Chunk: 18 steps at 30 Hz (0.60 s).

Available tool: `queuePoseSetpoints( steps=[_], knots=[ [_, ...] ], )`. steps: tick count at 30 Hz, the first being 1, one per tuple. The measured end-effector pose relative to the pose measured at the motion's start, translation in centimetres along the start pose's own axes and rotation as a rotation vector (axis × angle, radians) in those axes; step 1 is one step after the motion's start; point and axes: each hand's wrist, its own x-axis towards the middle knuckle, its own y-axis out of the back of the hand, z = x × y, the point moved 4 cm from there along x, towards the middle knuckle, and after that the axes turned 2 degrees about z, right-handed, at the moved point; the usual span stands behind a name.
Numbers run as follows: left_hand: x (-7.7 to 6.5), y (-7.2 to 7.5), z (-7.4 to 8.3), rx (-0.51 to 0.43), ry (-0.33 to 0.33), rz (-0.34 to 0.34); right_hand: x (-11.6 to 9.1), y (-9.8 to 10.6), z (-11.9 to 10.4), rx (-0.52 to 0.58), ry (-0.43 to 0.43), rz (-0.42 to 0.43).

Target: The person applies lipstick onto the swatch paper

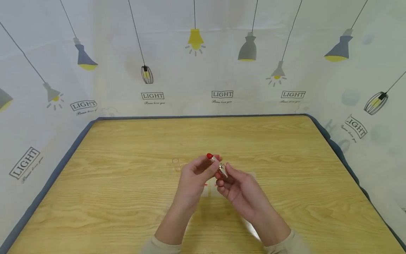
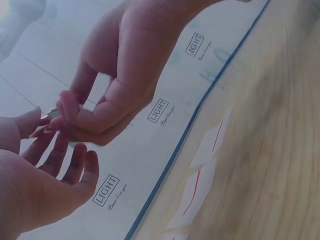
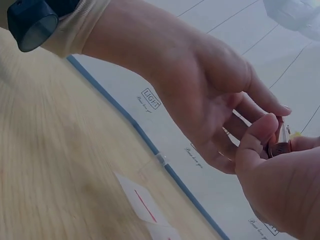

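Note:
Out in front, just above the table, both hands meet at fingertip height. My left hand pinches a small red-ended stick with a shiny body, much like a lipstick; its thumb covers part of it. My right hand holds a shiny gold-and-silver piece right beside it. Whether the two are joined is hidden by the fingers. In the right wrist view a reddish-brown piece with a bright metal side shows between the fingertips.
White paper sheets with red lines lie on the wooden table below the hands. A clear, colourless item rests left of them. A wall sheet printed with lamps surrounds the table's dark edge.

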Motion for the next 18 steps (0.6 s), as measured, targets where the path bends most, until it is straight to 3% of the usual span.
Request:
queuePoseSetpoints(
  steps=[5,18],
  knots=[
    [0.16,-0.75,-0.37,-0.041,-0.01,0.009,-0.05,0.07,0.41,0.037,-0.016,-0.026],
    [0.19,-1.05,-0.77,-0.057,0.0,0.11,-0.04,0.4,0.22,-0.029,0.075,-0.02]
  ],
)
